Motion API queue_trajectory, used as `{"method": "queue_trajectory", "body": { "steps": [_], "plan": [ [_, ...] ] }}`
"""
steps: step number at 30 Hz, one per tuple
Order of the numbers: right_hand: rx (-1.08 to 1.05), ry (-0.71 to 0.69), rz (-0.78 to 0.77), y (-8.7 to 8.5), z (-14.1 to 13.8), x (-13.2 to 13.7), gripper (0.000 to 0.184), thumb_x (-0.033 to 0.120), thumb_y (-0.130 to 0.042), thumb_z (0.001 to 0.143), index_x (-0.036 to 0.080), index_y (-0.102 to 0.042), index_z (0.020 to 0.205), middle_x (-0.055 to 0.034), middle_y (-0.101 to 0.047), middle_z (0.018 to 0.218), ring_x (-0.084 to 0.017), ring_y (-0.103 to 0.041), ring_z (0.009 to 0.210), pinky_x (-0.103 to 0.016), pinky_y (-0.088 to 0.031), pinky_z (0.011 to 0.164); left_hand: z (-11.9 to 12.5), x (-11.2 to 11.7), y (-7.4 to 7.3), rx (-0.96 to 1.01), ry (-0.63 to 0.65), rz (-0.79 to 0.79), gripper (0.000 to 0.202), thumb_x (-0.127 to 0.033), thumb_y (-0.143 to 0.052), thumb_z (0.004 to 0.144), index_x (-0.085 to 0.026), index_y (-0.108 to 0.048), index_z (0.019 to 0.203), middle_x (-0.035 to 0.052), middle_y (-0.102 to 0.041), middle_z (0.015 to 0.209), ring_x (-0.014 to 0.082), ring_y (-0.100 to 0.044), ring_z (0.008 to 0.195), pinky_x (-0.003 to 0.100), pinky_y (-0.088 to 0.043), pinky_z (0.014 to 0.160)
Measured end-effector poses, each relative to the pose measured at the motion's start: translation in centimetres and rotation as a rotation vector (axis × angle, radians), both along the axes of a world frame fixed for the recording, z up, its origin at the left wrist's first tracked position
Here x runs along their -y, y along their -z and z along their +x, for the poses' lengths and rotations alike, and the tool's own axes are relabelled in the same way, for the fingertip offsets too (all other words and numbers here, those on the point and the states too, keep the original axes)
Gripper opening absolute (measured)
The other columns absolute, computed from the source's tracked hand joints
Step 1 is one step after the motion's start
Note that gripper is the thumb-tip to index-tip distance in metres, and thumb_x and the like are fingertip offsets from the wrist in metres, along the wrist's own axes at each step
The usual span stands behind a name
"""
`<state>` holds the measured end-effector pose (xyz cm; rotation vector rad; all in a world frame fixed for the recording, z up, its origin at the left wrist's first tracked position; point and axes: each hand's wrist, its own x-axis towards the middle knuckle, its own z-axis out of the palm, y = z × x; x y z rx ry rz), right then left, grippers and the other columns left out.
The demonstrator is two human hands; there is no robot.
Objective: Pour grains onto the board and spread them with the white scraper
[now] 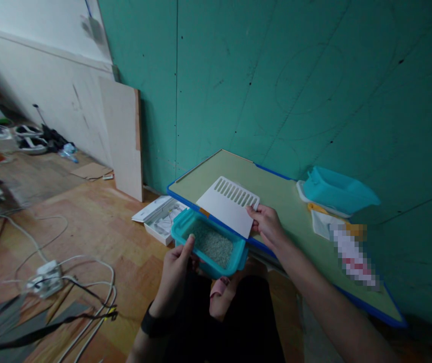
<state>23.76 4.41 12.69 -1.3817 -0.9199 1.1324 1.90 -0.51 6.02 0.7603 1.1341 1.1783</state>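
Note:
My left hand (180,264) grips the near rim of a teal rectangular tub (185,225) filled with pale green-grey granules (213,244), held just off the table's front edge. My right hand (267,225) pinches the corner of a flat white slotted lid or sieve plate (228,204), which lies tilted over the far side of the tub and partly over the table. Both hands are closed on what they hold.
A low table (276,194) with a green top and blue edging stands against a teal wall. On it at the right are a teal container (335,190), a white tray and small packets. An open white box (159,218) and cables (55,275) lie on the wooden floor.

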Motion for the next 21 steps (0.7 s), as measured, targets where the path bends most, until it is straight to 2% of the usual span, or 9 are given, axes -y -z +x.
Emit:
{"method": "queue_trajectory", "body": {
  "steps": [3,5,10,13,16,21],
  "plan": [
    [-0.036,-0.025,0.018,-0.5,0.6,0.2,0.04,0.043,-0.082,0.059,0.015,-0.064,0.081,-0.0047,-0.071,0.066,-0.02,-0.067,0.056,-0.029,-0.053,0.048,0.0,0.0,0.1,-0.011,0.008,-0.001,0.061,-0.072,-0.066,0.065,-0.017,-0.053,0.04,-0.0002,-0.048,0.036,0.0089,-0.041,0.034,0.022,-0.032,0.036],
    [-0.047,0.006,0.062,-1.2,2.2,0.1,0.043,0.044,-0.084,0.057,0.016,-0.065,0.083,-0.0055,-0.072,0.071,-0.021,-0.069,0.06,-0.03,-0.054,0.051,0.0,0.0,0.3,-0.009,0.015,-0.007,0.06,-0.07,-0.065,0.067,-0.017,-0.055,0.041,-0.0004,-0.048,0.036,0.0089,-0.042,0.033,0.021,-0.032,0.036],
    [0.131,0.303,0.195,-2.5,9.5,1.0,0.046,0.045,-0.084,0.055,0.017,-0.066,0.087,-0.0061,-0.074,0.078,-0.022,-0.069,0.063,-0.029,-0.053,0.05,0.0,-0.2,0.8,0.045,0.006,-0.03,0.059,-0.071,-0.067,0.066,-0.018,-0.055,0.043,-0.0002,-0.049,0.036,0.0102,-0.044,0.033,0.022,-0.033,0.036],
    [0.256,0.458,0.197,-1.7,14.0,3.0,0.047,0.046,-0.083,0.055,0.016,-0.068,0.088,-0.0072,-0.074,0.078,-0.021,-0.068,0.06,-0.029,-0.051,0.048,0.0,-0.1,0.8,0.056,0.01,-0.015,0.058,-0.069,-0.068,0.067,-0.017,-0.055,0.043,-0.0002,-0.05,0.036,0.0098,-0.045,0.033,0.021,-0.034,0.036],
    [0.387,0.505,0.199,-0.3,17.0,5.2,0.046,0.049,-0.078,0.062,0.016,-0.069,0.093,-0.0085,-0.074,0.082,-0.022,-0.068,0.063,-0.029,-0.052,0.049,0.0,0.0,0.8,0.063,0.012,-0.01,0.057,-0.067,-0.069,0.068,-0.017,-0.055,0.044,0.0001,-0.052,0.037,0.0097,-0.046,0.034,0.021,-0.035,0.037],
    [0.518,0.513,0.217,0.9,18.0,6.0,0.043,0.05,-0.073,0.067,0.017,-0.07,0.095,-0.0091,-0.074,0.084,-0.023,-0.068,0.069,-0.031,-0.053,0.052,0.1,-0.1,1.4,0.062,0.001,-0.019,0.057,-0.068,-0.069,0.068,-0.017,-0.058,0.045,-0.0001,-0.052,0.037,0.0099,-0.046,0.034,0.021,-0.036,0.037]
  ]
}}
